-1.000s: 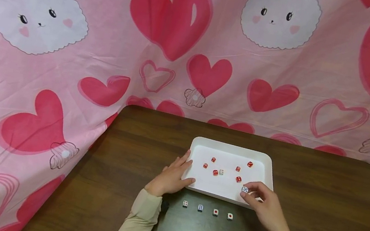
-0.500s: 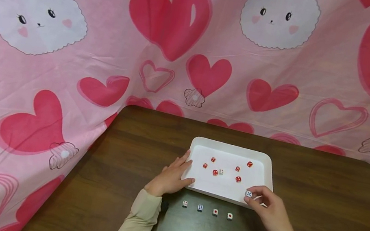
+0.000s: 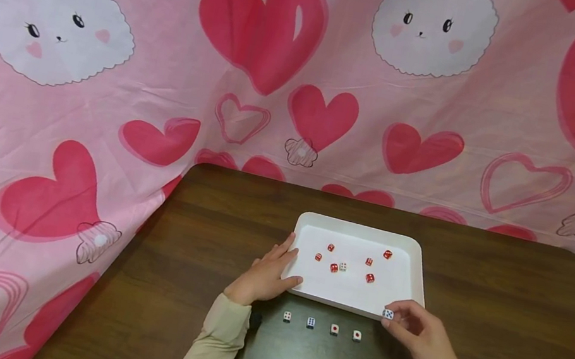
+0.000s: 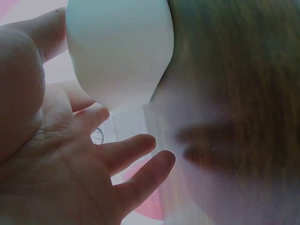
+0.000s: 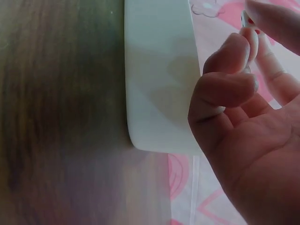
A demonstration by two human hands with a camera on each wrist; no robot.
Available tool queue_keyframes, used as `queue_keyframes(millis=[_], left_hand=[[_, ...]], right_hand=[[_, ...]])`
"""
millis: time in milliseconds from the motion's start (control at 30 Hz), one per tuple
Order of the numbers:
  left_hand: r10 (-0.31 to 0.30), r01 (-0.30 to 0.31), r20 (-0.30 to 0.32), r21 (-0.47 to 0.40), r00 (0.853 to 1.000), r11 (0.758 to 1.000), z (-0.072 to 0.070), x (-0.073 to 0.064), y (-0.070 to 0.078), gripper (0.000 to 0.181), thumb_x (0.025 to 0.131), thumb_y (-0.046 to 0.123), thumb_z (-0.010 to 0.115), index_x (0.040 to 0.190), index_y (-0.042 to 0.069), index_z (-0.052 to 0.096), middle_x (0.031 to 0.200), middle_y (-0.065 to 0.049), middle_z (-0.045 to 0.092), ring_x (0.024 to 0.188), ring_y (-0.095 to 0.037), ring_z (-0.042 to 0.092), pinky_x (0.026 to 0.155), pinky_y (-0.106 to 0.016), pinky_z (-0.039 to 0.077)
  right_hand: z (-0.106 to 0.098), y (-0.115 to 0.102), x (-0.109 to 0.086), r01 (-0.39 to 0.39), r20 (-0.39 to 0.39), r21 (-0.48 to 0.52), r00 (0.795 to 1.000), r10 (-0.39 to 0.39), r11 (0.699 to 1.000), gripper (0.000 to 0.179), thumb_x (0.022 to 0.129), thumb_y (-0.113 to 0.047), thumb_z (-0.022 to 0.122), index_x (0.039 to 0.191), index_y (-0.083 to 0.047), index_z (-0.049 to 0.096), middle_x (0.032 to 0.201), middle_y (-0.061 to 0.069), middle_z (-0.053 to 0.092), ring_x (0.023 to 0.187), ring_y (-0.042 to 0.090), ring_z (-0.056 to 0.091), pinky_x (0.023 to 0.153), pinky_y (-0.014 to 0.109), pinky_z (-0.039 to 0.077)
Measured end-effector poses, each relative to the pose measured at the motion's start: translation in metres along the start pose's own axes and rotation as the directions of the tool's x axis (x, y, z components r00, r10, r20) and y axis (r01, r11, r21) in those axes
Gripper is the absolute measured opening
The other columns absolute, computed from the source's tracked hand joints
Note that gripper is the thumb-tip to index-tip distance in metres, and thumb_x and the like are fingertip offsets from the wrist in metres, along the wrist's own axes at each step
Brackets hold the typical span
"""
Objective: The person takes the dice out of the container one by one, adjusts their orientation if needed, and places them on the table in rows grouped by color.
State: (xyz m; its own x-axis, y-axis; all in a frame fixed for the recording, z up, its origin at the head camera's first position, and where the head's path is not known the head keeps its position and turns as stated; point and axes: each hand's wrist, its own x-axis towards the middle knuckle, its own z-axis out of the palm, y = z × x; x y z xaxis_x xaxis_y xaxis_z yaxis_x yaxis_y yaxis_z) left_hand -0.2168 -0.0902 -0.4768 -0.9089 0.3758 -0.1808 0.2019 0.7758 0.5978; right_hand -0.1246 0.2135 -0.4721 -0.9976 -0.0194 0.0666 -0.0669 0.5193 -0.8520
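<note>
The right hand (image 3: 424, 337) reaches in from the lower right, pinching a white die (image 3: 387, 314) between thumb and fingertips; the die, its upper face marked with blue pips, lies at the tray's near rim, toward the right corner, though whether it touches the rim cannot be told. In the right wrist view, the remaining fingers (image 5: 227, 89) curl loosely toward the palm. The left hand (image 3: 262, 274) lies at the left end of the white tray (image 3: 346, 289), fingers spread, the thumb over the near left corner. Both forearms rise from the lower edge in beige sleeves (image 3: 213, 340). Inside the tray are six red dice (image 3: 370, 278) and one white-and-red-pipped die (image 3: 343, 267), the latter just beside a red one. Before the near rim, four white dice (image 3: 311, 323) form a spaced row on the dark wood-grain table (image 3: 508, 302), whose surface bears a pale sheen between the arms. Pink cloth (image 3: 170, 56), printed with red hearts and white rabbit faces, hangs in folds behind the table and along its left side.
</note>
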Motion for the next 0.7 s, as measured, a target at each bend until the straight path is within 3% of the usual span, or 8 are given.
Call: queue_keyframes(millis=[367, 700], left_hand=[[-0.005, 0.005, 0.004, 0.001, 1.000, 1.000, 0.000, -0.001, 0.000, 0.071, 0.092, 0.042, 0.060, 0.152, 0.014, 0.031, 0.164, 0.004, 0.006, 0.149, -0.034, 0.016, 0.112, -0.067, 0.018], [0.006, -0.006, 0.004, 0.011, 1.000, 1.000, 0.000, 0.000, 0.000, 0.071, 0.093, 0.041, 0.059, 0.152, 0.013, 0.032, 0.164, 0.004, 0.006, 0.149, -0.035, 0.016, 0.112, -0.066, 0.019]], right_hand=[[-0.002, 0.002, -0.012, 0.036, 0.048, -0.019, 0.998, -0.035, 0.999, 0.019, 0.081, -0.009, 0.076, 0.097, -0.009, 0.065, 0.073, -0.004, 0.057, 0.065, 0.007, 0.053, 0.059, 0.022, 0.044], [0.000, 0.010, -0.020, 0.104, 0.157, 0.086, 0.981, -0.117, 0.991, 0.016, 0.085, -0.008, 0.071, 0.098, -0.006, 0.063, 0.065, -0.006, 0.052, 0.057, 0.006, 0.051, 0.054, 0.024, 0.039]])
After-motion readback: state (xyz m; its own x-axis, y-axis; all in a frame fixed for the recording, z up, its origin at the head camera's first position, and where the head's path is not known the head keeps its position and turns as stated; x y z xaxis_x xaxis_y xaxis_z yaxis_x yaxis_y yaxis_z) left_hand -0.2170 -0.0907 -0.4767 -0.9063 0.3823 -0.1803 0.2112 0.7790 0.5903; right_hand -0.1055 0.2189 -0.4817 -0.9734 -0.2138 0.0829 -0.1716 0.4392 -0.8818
